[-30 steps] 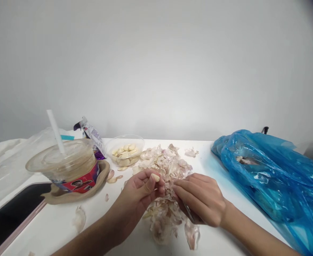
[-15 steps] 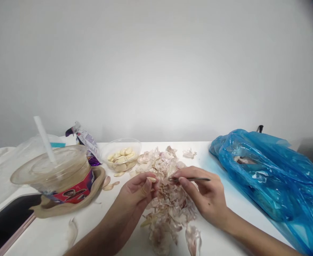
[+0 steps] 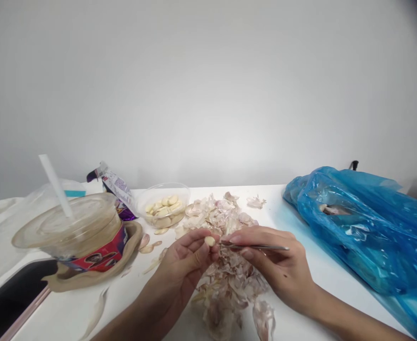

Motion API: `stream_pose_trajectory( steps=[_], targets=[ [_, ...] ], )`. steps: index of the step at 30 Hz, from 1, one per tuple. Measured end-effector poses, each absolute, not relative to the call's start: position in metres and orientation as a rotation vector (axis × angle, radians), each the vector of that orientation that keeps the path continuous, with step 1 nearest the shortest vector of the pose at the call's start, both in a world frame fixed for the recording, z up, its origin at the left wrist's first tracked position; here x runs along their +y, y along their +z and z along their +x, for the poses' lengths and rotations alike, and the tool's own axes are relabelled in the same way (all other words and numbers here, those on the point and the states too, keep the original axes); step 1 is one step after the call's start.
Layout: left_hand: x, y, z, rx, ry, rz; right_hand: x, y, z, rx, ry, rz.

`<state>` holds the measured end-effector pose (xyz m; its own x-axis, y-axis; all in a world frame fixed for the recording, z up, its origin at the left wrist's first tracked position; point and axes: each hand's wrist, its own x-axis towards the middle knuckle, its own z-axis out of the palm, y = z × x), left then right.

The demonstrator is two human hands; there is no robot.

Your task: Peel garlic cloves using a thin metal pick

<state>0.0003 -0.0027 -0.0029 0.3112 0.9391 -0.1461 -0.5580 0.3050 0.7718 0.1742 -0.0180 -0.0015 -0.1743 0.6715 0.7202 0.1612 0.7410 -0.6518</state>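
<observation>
My left hand [image 3: 185, 265] pinches a small pale garlic clove [image 3: 210, 241] between thumb and fingers. My right hand [image 3: 272, 265] grips a thin metal pick [image 3: 256, 246], held nearly level with its tip pointing left at the clove. Both hands hover over a heap of pinkish garlic skins [image 3: 229, 274] on the white table [image 3: 130, 303]. A clear bowl of peeled cloves [image 3: 164, 208] stands just behind the left hand.
A lidded drink cup with a straw [image 3: 76, 232] rests on a brown holder at the left, beside a dark phone [image 3: 13, 298]. A purple snack wrapper [image 3: 118, 189] lies behind it. A blue plastic bag [image 3: 364, 232] fills the right side. Loose skins lie near the front edge.
My right hand turned over and brought the metal pick up level, its tip now at the clove. My left hand kept pinching the clove, shifting slightly.
</observation>
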Motion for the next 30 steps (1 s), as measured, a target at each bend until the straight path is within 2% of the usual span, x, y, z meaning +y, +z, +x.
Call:
stream_pose_trajectory(
  steps=[6,14,23,30],
  targets=[
    [-0.003,-0.002,0.001,0.727,1.107,0.668,-0.018,0.001,0.177,-1.733,0.433,-0.638],
    [-0.002,0.002,0.001,0.807,1.115,0.729,-0.015,-0.003,0.179,-1.869,0.108,-0.633],
    [-0.003,-0.009,0.002,0.949,1.163,1.109,-0.022,-0.001,0.177,-1.803,0.297,-0.572],
    [-0.004,-0.013,0.002,0.958,1.168,1.155,-0.022,0.001,0.177,-1.812,0.343,-0.596]
  ],
)
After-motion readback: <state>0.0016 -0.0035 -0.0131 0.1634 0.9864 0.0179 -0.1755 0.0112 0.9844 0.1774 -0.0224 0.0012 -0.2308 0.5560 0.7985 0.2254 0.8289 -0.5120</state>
